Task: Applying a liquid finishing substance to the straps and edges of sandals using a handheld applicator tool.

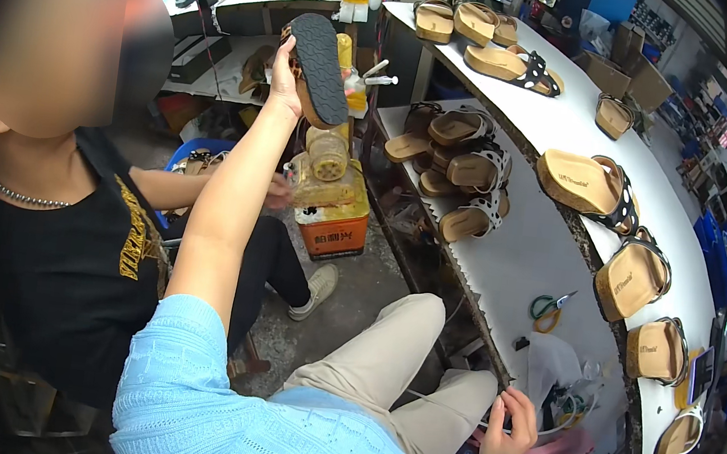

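Note:
My left hand (284, 88) is raised at arm's length, closed round a sandal (320, 72). Its black ridged sole faces me, and a strip of leopard-print upper shows at its left edge. My right hand (511, 431) rests against the front edge of the lower shelf (512, 309), fingers loosely bent and apart, with nothing seen in them. On that shelf lie several cork-footbed sandals (471, 166) in a heap, a pair of scissors (548, 311) and a crumpled clear plastic bag (553, 366).
A curved white upper shelf (568, 116) carries several sandals (582, 183) along its length. At my left sits a person in a black top (61, 253), one hand blurred beside a small machine (325, 168) on an orange box (331, 234). Behind them is a blue basket (191, 151).

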{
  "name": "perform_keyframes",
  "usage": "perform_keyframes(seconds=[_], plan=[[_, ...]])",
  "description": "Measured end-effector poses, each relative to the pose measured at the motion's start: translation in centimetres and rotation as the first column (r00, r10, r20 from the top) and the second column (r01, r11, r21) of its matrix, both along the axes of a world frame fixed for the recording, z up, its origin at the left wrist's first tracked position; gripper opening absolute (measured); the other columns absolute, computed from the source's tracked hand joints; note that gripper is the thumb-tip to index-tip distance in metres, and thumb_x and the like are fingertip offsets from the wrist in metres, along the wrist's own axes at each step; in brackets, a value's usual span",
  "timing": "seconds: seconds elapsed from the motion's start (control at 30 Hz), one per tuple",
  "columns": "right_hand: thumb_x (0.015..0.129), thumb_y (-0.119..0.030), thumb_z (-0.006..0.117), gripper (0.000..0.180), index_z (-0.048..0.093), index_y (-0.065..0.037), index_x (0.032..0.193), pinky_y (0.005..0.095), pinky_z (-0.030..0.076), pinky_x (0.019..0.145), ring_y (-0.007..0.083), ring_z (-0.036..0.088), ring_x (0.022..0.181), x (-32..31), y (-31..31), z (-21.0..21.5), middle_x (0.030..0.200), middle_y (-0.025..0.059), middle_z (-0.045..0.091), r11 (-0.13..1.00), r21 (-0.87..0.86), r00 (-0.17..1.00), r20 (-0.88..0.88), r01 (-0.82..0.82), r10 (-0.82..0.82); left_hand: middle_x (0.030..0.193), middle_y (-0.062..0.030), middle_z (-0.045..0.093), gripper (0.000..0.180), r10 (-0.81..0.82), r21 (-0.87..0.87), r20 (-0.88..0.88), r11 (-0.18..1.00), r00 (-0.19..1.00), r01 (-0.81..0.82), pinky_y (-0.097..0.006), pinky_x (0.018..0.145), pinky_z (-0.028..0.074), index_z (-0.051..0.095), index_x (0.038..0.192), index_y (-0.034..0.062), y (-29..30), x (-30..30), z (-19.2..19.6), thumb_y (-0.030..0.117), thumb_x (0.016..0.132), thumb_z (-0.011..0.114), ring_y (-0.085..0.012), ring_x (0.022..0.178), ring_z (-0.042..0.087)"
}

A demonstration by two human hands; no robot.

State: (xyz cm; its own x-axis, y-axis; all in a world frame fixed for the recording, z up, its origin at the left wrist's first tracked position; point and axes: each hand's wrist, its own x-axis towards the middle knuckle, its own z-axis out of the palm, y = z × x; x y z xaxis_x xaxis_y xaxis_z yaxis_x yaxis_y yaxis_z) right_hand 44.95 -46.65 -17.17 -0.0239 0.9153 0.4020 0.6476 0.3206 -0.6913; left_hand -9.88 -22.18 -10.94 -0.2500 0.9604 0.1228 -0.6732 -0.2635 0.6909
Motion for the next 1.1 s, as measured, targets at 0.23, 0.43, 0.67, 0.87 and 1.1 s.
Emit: perform_keyframes(seconds=[0.23, 0.43, 0.67, 0.87, 1.1], plan=[[0.082, 0.000, 0.066, 0.009, 0.068, 0.005, 0.089, 0.0345, 0.051, 0.077, 0.0268, 0.066, 0.085, 0.2, -0.8, -0.1, 0.094, 0.0159, 0.069, 1.000, -0.012, 1.000, 0.007, 0.026, -0.026, 0.123, -0.0183, 0.057, 0.070, -0.044, 0.020, 0.018, 0.999, 0.999, 0.044, -0.063, 0.089, 0.048, 0.051, 0.134, 0.0090, -0.3, 0.3, -1.2, 0.057, 0.083, 0.044, -0.0450, 0.105, 0.060], [0.082, 0.001, 0.067, 0.009, 0.068, 0.005, 0.090, 0.0296, 0.054, 0.068, 0.0226, 0.066, 0.077, 1.0, -1.2, -0.3, 0.098, 0.0159, 0.067, 0.999, 0.036, 0.998, 0.068, 0.007, -0.009, 0.097, -0.0104, 0.067, 0.037, 0.167, -0.014, 0.048, 0.986, 0.985, -0.167, -0.047, 0.084, 0.055, 0.062, 0.108, 0.0072, 1.4, -3.3, -1.1, 0.034, 0.084, 0.053, -0.0314, 0.086, 0.067], [0.082, -0.002, 0.067, 0.010, 0.067, 0.006, 0.088, 0.0354, 0.051, 0.078, 0.0282, 0.066, 0.085, 1.1, -1.5, -1.2, 0.094, 0.0169, 0.069, 0.997, -0.027, 0.996, 0.061, 0.069, -0.067, 0.102, -0.0139, 0.061, 0.047, 0.385, -0.135, -0.019, 0.913, 0.923, -0.384, -0.054, 0.085, 0.050, 0.053, 0.115, 0.0080, 3.7, -12.6, 1.4, 0.032, 0.079, 0.070, -0.0352, 0.094, 0.062], [0.088, -0.009, 0.067, 0.020, 0.066, 0.003, 0.105, 0.0321, 0.053, 0.066, 0.0264, 0.066, 0.084, 0.9, -0.1, -1.0, 0.097, 0.0139, 0.070, 0.999, 0.015, 0.976, 0.213, -0.043, 0.039, 0.135, -0.0187, 0.042, 0.139, 0.563, -0.163, -0.451, 0.711, 0.693, -0.684, -0.062, 0.086, 0.045, -0.014, 0.152, 0.0209, 6.9, -15.6, 4.3, 0.013, 0.057, 0.086, -0.0377, 0.117, 0.050], [0.088, -0.006, 0.066, 0.011, 0.069, 0.000, 0.097, 0.0325, 0.054, 0.066, 0.0283, 0.067, 0.082, -0.8, 2.0, 0.6, 0.096, 0.0161, 0.069, 0.995, -0.102, 0.970, 0.244, 0.010, 0.015, 0.135, -0.0206, 0.050, 0.108, 0.292, 0.084, -0.956, 0.286, 0.003, -0.954, -0.045, 0.102, 0.043, 0.034, 0.141, 0.0177, 14.0, -18.4, 6.2, 0.022, 0.048, 0.089, -0.0358, 0.123, 0.052]])
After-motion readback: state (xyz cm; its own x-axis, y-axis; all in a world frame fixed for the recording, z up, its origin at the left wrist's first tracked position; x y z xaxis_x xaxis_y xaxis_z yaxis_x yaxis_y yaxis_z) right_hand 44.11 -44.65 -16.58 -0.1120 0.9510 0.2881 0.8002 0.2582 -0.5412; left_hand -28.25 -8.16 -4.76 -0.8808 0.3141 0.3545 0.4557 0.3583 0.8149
